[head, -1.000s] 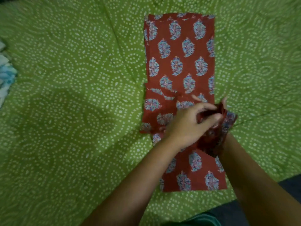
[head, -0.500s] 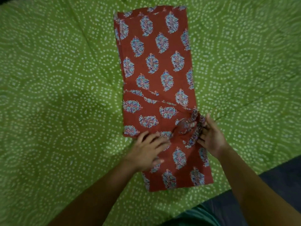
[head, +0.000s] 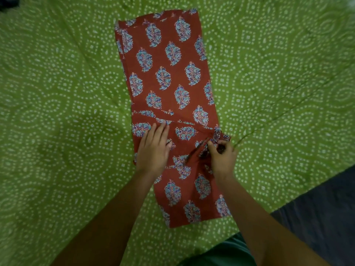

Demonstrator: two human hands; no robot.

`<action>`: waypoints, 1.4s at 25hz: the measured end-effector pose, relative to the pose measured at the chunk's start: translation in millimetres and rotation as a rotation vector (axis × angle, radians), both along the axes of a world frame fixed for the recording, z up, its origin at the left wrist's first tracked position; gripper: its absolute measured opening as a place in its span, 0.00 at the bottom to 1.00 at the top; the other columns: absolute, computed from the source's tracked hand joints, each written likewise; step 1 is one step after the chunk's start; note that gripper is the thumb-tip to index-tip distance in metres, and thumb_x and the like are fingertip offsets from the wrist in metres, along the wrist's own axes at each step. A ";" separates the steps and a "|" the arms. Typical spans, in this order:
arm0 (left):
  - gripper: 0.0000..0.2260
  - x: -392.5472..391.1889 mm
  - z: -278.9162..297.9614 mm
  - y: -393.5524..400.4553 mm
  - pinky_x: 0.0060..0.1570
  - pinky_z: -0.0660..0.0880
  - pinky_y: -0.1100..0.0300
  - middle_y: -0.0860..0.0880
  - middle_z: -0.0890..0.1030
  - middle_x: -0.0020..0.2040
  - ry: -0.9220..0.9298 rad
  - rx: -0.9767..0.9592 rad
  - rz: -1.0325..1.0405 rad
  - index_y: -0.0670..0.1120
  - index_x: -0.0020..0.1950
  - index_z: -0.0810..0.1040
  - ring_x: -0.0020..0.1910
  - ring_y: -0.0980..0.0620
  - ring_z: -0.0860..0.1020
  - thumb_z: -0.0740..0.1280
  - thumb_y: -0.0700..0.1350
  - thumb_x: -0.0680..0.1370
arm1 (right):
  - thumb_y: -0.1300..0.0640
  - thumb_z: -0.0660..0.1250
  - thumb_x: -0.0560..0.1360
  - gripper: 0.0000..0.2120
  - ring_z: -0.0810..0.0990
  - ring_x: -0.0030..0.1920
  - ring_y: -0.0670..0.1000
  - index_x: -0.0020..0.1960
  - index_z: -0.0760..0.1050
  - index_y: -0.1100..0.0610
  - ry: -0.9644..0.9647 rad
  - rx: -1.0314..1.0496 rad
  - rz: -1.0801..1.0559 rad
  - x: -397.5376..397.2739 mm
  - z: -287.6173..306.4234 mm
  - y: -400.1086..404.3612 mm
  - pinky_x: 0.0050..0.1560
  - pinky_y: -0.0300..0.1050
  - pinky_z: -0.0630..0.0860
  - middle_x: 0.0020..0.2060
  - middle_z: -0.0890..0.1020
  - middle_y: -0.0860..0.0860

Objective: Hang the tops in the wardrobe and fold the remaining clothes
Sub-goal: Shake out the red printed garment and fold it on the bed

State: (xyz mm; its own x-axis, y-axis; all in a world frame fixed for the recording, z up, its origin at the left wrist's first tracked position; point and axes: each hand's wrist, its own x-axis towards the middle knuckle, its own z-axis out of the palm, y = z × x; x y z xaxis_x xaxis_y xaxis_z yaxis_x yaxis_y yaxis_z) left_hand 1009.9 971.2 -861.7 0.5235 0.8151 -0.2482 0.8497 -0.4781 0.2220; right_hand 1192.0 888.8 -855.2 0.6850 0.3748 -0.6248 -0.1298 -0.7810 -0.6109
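A red garment [head: 169,77] printed with blue leaf motifs lies flat as a long strip on the green dotted sheet [head: 57,112], with bare sheet wide on both sides of it and its near edge close to the sheet's border. The left hand [head: 153,150] presses flat, fingers straight, on the garment's left half, farther up than half a second ago. The right hand [head: 221,154] pinches a bunched fold at the garment's right edge.
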 end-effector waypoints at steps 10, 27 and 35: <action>0.35 -8.2 -5.3 5.1 0.74 0.42 0.49 0.50 0.47 0.79 0.117 0.021 -0.070 0.48 0.79 0.47 0.78 0.47 0.45 0.47 0.67 0.78 | 0.59 0.75 0.68 0.17 0.76 0.40 0.54 0.32 0.67 0.51 0.320 0.021 -0.143 46.1 -8.3 -13.3 0.39 0.48 0.69 0.36 0.76 0.56; 0.42 -15.1 -5.7 13.2 0.75 0.49 0.45 0.49 0.47 0.79 0.186 0.080 -0.150 0.46 0.79 0.47 0.78 0.46 0.46 0.46 0.73 0.75 | 0.52 0.71 0.74 0.08 0.83 0.47 0.51 0.51 0.81 0.54 0.168 0.028 -0.063 31.7 5.3 -22.9 0.52 0.48 0.79 0.45 0.84 0.49; 0.44 -19.3 -17.0 22.7 0.75 0.49 0.44 0.46 0.47 0.79 0.210 0.076 -0.118 0.46 0.79 0.47 0.78 0.45 0.47 0.46 0.74 0.73 | 0.60 0.59 0.75 0.09 0.80 0.35 0.53 0.46 0.78 0.61 0.769 0.118 -0.292 29.6 33.9 4.1 0.37 0.43 0.78 0.38 0.82 0.55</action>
